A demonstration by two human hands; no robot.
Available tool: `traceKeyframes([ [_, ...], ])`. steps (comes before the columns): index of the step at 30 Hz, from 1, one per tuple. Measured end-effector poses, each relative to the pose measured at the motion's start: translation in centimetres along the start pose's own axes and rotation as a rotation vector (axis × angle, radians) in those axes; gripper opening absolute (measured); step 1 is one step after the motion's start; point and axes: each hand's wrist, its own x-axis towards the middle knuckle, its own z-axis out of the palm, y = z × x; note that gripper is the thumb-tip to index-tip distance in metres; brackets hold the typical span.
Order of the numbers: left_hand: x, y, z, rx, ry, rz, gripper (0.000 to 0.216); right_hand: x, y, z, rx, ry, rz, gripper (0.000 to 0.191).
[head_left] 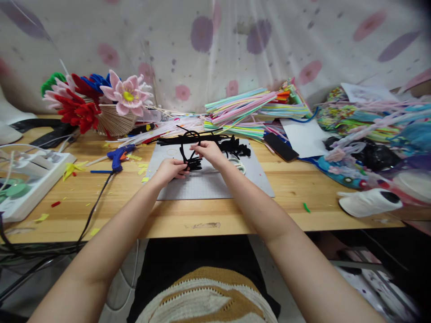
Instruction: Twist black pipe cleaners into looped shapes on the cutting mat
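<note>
My left hand [170, 170] and my right hand [208, 151] meet over a grey cutting mat [215, 181] in the middle of the wooden table. Both are closed on a bent piece of black pipe cleaner [188, 150] that loops up between them. The left hand pinches its lower bundled end; the right hand grips the loop's upper right side. More black pipe cleaners [232, 146] lie on the mat just behind my hands.
A blue glue gun [117, 157] lies left of the mat, its cord running off the front edge. Pipe-cleaner flowers [101, 96] stand at back left, a white power strip [30, 175] at far left. Coloured pipe cleaner stacks [249, 110], a black phone [281, 147] and a white tape roll [370, 202] sit right.
</note>
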Motion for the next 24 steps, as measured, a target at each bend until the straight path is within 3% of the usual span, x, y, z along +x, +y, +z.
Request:
traceKeyframes([
  [7,0.9,-1.0,0.0,0.137,0.07,0.054,0.009,-0.3,0.3,1.1,0.132,-0.034,0.09,0.016],
  [17,-0.1,-0.3,-0.2,-0.024,-0.009,0.027,0.006,0.2,1.5,0.8,0.119,0.047,0.033,0.022],
  [21,0.2,-0.5,-0.2,0.061,-0.042,0.052,0.011,0.2,1.6,1.0,0.167,0.046,0.054,0.022],
  [24,0.7,-1.0,-0.2,0.185,0.005,0.084,0.011,0.2,1.6,1.2,0.188,0.041,0.058,0.022],
])
